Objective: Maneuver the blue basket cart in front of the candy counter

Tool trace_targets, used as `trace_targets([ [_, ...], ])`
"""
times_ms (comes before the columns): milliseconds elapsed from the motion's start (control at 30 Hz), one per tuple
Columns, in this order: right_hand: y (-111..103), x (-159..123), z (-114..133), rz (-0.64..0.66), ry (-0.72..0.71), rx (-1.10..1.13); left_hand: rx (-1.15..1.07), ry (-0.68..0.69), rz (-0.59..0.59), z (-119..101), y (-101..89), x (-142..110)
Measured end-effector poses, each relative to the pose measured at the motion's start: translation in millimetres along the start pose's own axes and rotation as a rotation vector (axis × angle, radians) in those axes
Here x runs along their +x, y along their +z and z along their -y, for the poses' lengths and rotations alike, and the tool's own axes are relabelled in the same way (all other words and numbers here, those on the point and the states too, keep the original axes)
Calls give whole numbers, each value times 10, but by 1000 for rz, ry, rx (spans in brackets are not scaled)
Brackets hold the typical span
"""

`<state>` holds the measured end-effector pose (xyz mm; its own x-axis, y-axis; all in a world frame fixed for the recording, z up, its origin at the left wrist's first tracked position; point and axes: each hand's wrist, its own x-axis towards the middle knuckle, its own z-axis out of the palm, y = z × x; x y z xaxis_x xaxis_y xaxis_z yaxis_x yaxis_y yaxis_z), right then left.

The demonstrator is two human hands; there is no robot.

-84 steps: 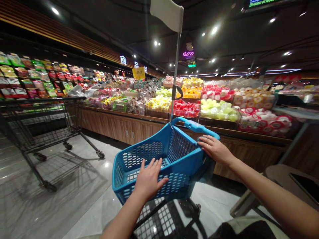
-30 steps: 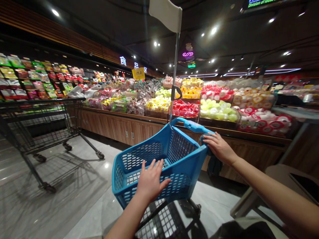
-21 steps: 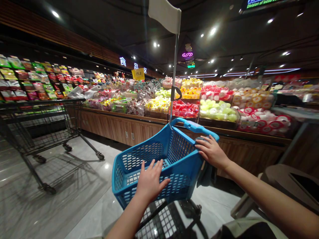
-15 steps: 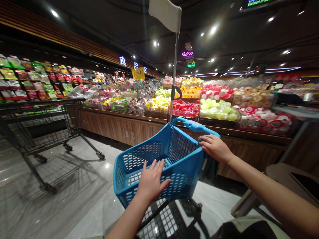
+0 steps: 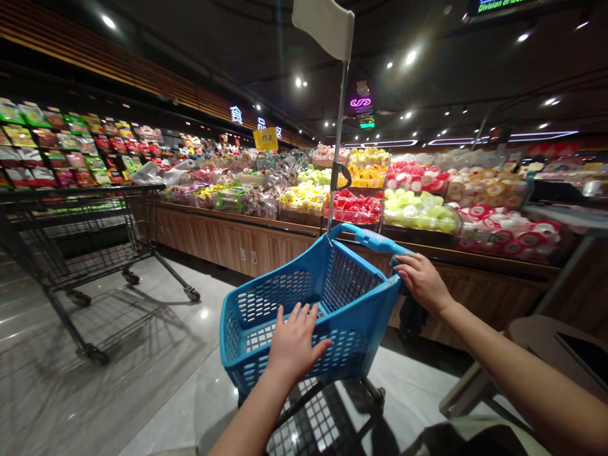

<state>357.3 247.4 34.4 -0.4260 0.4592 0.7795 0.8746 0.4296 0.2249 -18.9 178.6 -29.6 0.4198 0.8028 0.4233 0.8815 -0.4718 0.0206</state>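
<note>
A small blue plastic basket cart (image 5: pixel 294 291) stands right before me, tilted toward me. My left hand (image 5: pixel 294 345) lies flat on its near rim with the fingers spread. My right hand (image 5: pixel 422 282) is curled over the right corner by the blue handle (image 5: pixel 370 239), pressing a dark cloth (image 5: pixel 411 316) that hangs down below it. A thin pole (image 5: pixel 338 145) with a white flag (image 5: pixel 325 25) rises from the basket's far end.
A black wire shopping cart (image 5: pixel 71 234) stands on the glossy floor at left. A long wooden counter (image 5: pixel 228 237) with bins of wrapped sweets (image 5: pixel 418 212) runs behind the basket. Shelves of packets (image 5: pixel 52 142) line the left wall. A brown seat (image 5: pixel 546 342) is at right.
My right hand has slid with the cloth back and forth along the basket's right corner by the handle. The basket has shifted slightly right. My left hand stays on the rim.
</note>
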Motion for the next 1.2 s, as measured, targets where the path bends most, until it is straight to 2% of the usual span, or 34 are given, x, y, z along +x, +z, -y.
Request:
trace_targets([
  [300,123,19,638,-2,-1,34,4,-39,-7,25,-30,7],
  [433,127,46,705,-12,-11,42,-3,-114,-17,-115,-19,165],
  [567,84,60,716,14,-48,-4,-67,-33,-37,-328,36,361],
  [733,-7,44,574,98,-168,-48,-89,7,-42,-349,96,368],
  [833,-63,19,314,112,-196,-57,-92,34,-35,-300,94,322],
  [1000,-115,-5,-121,93,-144,-41,-93,59,-25,-284,89,298],
  [1100,-88,-17,-160,56,-91,-17,-86,59,-30,-291,99,295],
  [1200,-41,-32,-60,-4,-24,1,-101,57,-38,-295,109,291],
])
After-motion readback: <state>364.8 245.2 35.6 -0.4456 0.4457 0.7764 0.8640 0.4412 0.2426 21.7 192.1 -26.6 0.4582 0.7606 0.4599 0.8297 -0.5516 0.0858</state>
